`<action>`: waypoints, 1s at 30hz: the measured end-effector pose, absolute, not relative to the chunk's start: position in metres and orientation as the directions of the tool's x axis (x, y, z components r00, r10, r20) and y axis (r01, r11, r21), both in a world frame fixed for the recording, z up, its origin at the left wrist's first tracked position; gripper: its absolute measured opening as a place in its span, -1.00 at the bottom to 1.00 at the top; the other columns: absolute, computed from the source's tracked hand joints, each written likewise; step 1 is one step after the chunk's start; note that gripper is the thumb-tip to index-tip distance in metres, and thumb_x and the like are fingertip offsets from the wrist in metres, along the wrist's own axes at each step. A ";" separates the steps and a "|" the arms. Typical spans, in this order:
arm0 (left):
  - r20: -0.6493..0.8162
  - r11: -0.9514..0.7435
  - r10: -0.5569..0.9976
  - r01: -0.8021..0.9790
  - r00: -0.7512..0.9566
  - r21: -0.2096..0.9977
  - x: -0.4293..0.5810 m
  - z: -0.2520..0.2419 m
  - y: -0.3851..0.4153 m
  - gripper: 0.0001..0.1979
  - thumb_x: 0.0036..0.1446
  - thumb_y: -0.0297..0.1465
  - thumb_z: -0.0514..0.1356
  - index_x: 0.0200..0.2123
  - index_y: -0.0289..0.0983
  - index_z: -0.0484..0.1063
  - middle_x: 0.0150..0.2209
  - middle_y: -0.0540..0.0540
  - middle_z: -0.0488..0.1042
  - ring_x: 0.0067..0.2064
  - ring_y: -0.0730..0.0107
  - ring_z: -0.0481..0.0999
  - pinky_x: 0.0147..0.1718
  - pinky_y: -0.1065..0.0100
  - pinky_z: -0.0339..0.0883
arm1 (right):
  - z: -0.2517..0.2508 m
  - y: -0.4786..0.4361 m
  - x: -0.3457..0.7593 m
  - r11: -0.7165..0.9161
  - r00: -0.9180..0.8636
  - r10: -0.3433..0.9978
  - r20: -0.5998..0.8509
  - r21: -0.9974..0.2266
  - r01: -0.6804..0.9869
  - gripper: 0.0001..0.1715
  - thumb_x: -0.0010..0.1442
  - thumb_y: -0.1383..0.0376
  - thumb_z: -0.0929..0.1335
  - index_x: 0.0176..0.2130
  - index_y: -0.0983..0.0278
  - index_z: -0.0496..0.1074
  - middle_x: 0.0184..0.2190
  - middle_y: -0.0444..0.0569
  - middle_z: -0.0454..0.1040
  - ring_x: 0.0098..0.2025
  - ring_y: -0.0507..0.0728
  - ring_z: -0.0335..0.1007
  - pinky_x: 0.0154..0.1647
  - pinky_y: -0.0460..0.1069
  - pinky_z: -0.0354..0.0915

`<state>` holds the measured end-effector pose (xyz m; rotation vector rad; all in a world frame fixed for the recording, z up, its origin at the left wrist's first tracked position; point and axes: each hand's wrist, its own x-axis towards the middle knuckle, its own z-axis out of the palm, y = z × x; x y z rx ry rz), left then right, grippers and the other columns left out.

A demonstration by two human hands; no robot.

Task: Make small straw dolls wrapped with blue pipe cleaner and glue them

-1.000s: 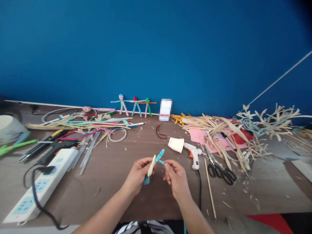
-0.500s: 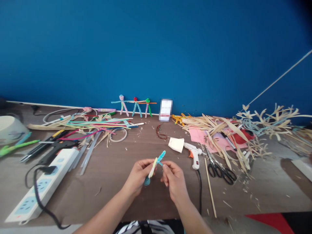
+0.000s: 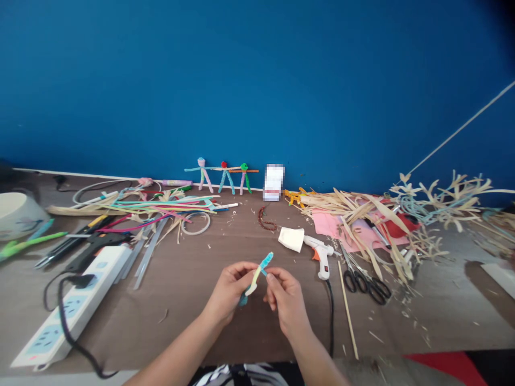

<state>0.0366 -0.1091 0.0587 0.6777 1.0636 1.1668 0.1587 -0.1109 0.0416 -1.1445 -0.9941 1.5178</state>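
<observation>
Between my hands is a small figure of twisted pipe cleaners, with a blue pipe cleaner coiled at the top and a pale yellow pipe cleaner crossing it. My left hand is closed on the figure's left side; more blue shows below its fingers. The thumb and fingers of my right hand pinch the blue strand on the right. Three finished-looking pipe-cleaner figures stand against the wall, with coloured heads and outstretched arms. My fingers hide part of the held piece.
A white glue gun rests against a white cup. Scissors and a wooden stick lie right. A power strip, a black glue gun and loose pipe cleaners are left. Dried strips cover pink sheets.
The pale yellow pipe cleaner has shifted and now bends lower across the blue one. My hands stay in nearly the same place, still gripping the figure.
</observation>
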 end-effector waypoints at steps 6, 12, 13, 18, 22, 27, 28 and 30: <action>-0.310 0.293 0.951 -0.381 0.017 0.877 0.037 0.063 -0.109 -0.79 -0.23 -0.34 0.28 -0.47 -0.35 0.45 -0.66 0.05 0.32 -0.63 0.64 0.18 -0.65 0.57 0.04 | 0.041 -0.110 0.159 -0.214 -0.112 0.975 -0.194 -0.954 -0.209 -0.74 0.02 0.16 0.31 -0.39 0.34 0.35 -0.82 -0.32 0.10 -0.78 -0.12 -0.06 -0.66 -0.14 0.10; -0.315 0.301 0.949 -0.365 0.023 0.881 0.039 0.065 -0.109 -0.78 -0.22 -0.33 0.27 -0.47 -0.36 0.47 -0.67 0.05 0.33 -0.64 0.63 0.20 -0.64 0.56 0.07 | 0.041 -0.110 0.158 -0.177 -0.090 0.983 -0.160 -0.957 -0.230 -0.75 0.04 0.17 0.30 -0.37 0.33 0.36 -0.81 -0.31 0.10 -0.77 -0.12 -0.05 -0.64 -0.13 0.11; -0.311 0.296 0.950 -0.364 0.016 0.883 0.039 0.066 -0.109 -0.79 -0.22 -0.33 0.27 -0.48 -0.35 0.46 -0.67 0.06 0.33 -0.64 0.63 0.20 -0.64 0.56 0.07 | 0.041 -0.110 0.158 -0.175 -0.088 0.983 -0.158 -0.956 -0.236 -0.75 0.04 0.17 0.30 -0.37 0.33 0.37 -0.81 -0.31 0.10 -0.77 -0.11 -0.05 -0.64 -0.13 0.11; -0.315 0.298 0.949 -0.377 0.017 0.877 0.041 0.066 -0.109 -0.79 -0.23 -0.33 0.28 -0.48 -0.36 0.46 -0.65 0.03 0.35 -0.63 0.61 0.23 -0.64 0.55 0.11 | 0.044 -0.112 0.157 -0.153 -0.060 0.988 -0.142 -0.956 -0.251 -0.75 0.04 0.16 0.29 -0.36 0.32 0.37 -0.81 -0.31 0.10 -0.76 -0.10 -0.04 -0.61 -0.12 0.13; -0.323 0.307 0.946 -0.386 0.026 0.870 0.041 0.067 -0.109 -0.79 -0.23 -0.34 0.28 -0.48 -0.36 0.48 -0.66 0.02 0.36 -0.63 0.61 0.23 -0.64 0.55 0.11 | 0.045 -0.114 0.155 -0.139 -0.023 0.990 -0.138 -0.954 -0.265 -0.74 0.04 0.15 0.30 -0.37 0.31 0.36 -0.82 -0.31 0.09 -0.76 -0.09 -0.04 -0.59 -0.10 0.15; -0.316 0.310 0.947 -0.398 0.052 0.863 0.042 0.070 -0.110 -0.77 -0.23 -0.34 0.28 -0.44 -0.34 0.50 -0.63 0.01 0.40 -0.62 0.58 0.28 -0.63 0.53 0.15 | 0.045 -0.116 0.155 -0.135 -0.019 0.991 -0.135 -0.951 -0.279 -0.74 0.04 0.15 0.29 -0.37 0.31 0.34 -0.82 -0.31 0.08 -0.74 -0.08 -0.02 -0.62 -0.13 0.10; -0.317 0.312 0.947 -0.404 0.055 0.860 0.043 0.071 -0.110 -0.77 -0.24 -0.34 0.28 -0.44 -0.33 0.50 -0.63 0.02 0.41 -0.62 0.58 0.29 -0.63 0.52 0.16 | 0.045 -0.116 0.155 -0.137 -0.025 0.990 -0.136 -0.949 -0.283 -0.75 0.05 0.16 0.29 -0.37 0.31 0.33 -0.82 -0.31 0.08 -0.74 -0.08 -0.02 -0.63 -0.14 0.08; -0.326 0.316 0.944 -0.412 0.049 0.854 0.043 0.072 -0.110 -0.77 -0.26 -0.35 0.29 -0.45 -0.33 0.50 -0.63 0.02 0.41 -0.62 0.58 0.29 -0.63 0.52 0.17 | 0.045 -0.116 0.155 -0.141 -0.039 0.990 -0.136 -0.945 -0.293 -0.77 0.05 0.17 0.29 -0.37 0.30 0.31 -0.82 -0.32 0.08 -0.74 -0.09 -0.04 -0.65 -0.15 0.05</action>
